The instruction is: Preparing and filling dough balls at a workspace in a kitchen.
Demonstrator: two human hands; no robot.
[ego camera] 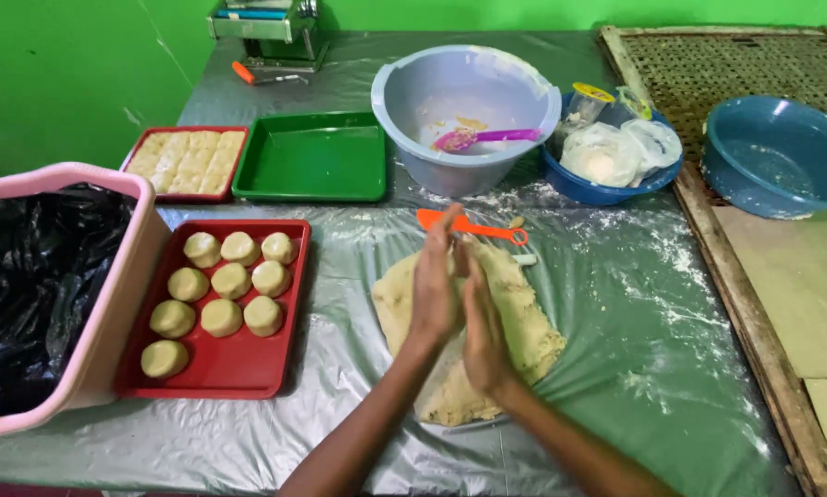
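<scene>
Two bare forearms reach in from the near edge, and the left hand (434,281) and right hand (483,324) stand upright, palms pressed together with fingers straight, directly over a wide flattened slab of pale yellow dough (524,317). Whether any dough sits between the palms cannot be told.

That slab lies at the middle of a grey desk (616,368) covered in clear plastic sheeting and dusted with white flour to the right. At the near left stands a large pink plastic bin lined with a black bag (45,294). Far right, a woven bamboo tray (735,69) carries an empty dark blue plastic basin (777,156). Far centre sits a pale blue-grey plastic mixing bowl (413,120) with a purple and pink spatula (487,138) lying inside. Just right of it, a smaller blue bowl (607,193) holds clear plastic bags and a small container.

Beside the bin, left of the dough, a red rectangular tray (238,368) holds ten round pale dough balls (232,281) in rows. Beyond it lie an empty green rectangular tray (312,156) and, to its left, a smaller red tray packed with pale dough rectangles (186,161). A metal roller machine (266,32) stands at the far edge. An orange plastic scraper tool (473,225) lies just beyond the fingertips, at the dough's far edge.
</scene>
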